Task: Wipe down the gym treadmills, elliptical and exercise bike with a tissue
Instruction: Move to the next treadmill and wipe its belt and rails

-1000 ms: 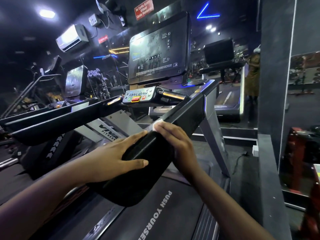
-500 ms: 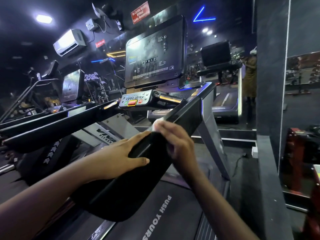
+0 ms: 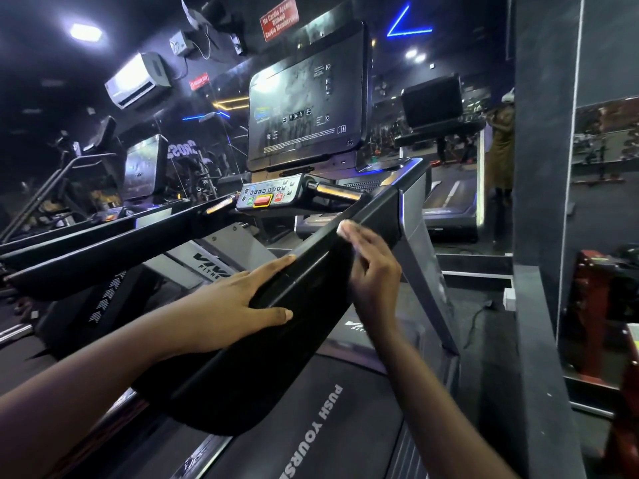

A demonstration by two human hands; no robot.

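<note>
Far left: a neighbouring treadmill's side rail [image 3: 103, 243] runs parallel to the one being cleaned.

Left hand [image 3: 235, 305]: rests on the near section of the handrail [image 3: 375, 210]. The fingers are straight and pressed together along the rail's upper edge. The thumb is spread wide from them and lies flat on the rail's near face.

Handrail: this is the right-side rail of the treadmill [image 3: 311, 426]. Its long axis runs from the rounded near end at lower left, up and away to the upper right, where it meets the upright below the console screen [image 3: 307, 98]. The far end points toward the control panel [image 3: 268, 197]. The surface is smooth, black and slightly glossy, with a sharp top edge. The belt below carries white lettering.

Tissue [image 3: 342, 230]: located on the rail's top edge, about midway along. Only a small white corner is visible.

Right hand [image 3: 371, 274]: covers the tissue and presses it to the rail. The upper fingers lie close together over it; the lower fingers are bent. The thumb position cannot be determined.
</note>
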